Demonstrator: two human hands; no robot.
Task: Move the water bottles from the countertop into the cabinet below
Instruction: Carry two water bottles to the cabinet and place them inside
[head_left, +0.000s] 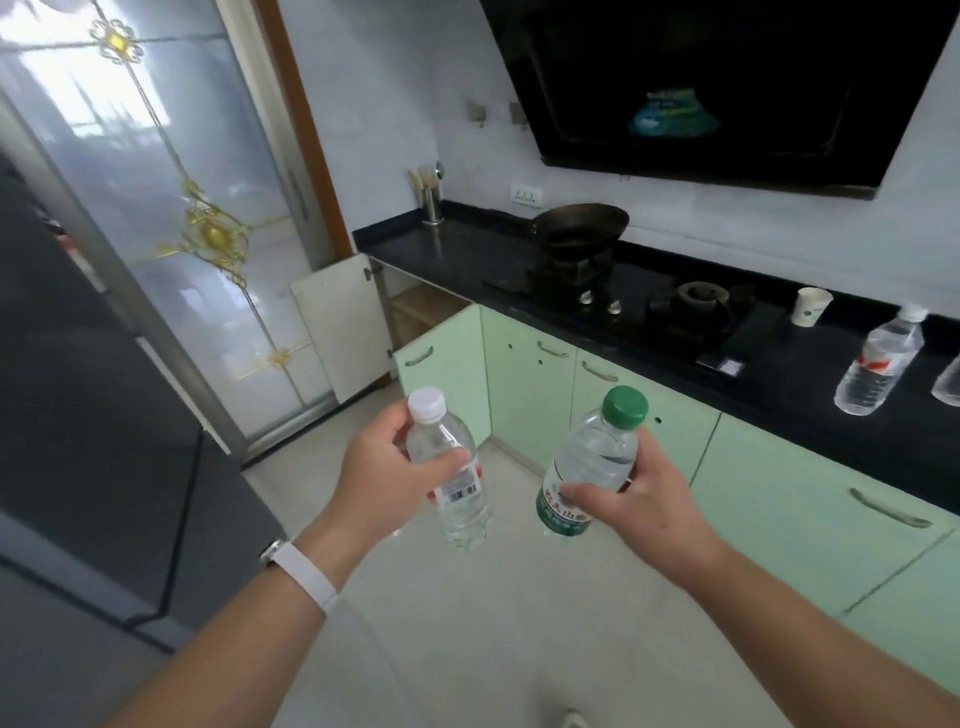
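Left hand (384, 467) grips a white-capped bottle (462, 512), right hand (644, 499) a green-capped bottle (597, 457), over pale floor (493, 623) beside the black countertop (831, 415).

Clear white-capped bottle (457, 514), green-capped bottle (597, 452) held midair; third bottle (878, 364) standing on countertop (805, 415).

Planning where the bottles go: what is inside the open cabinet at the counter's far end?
Inside the open cabinet only a wooden shelf shows, nothing on its visible part. A green door covers the lower part, so its contents cannot be seen.
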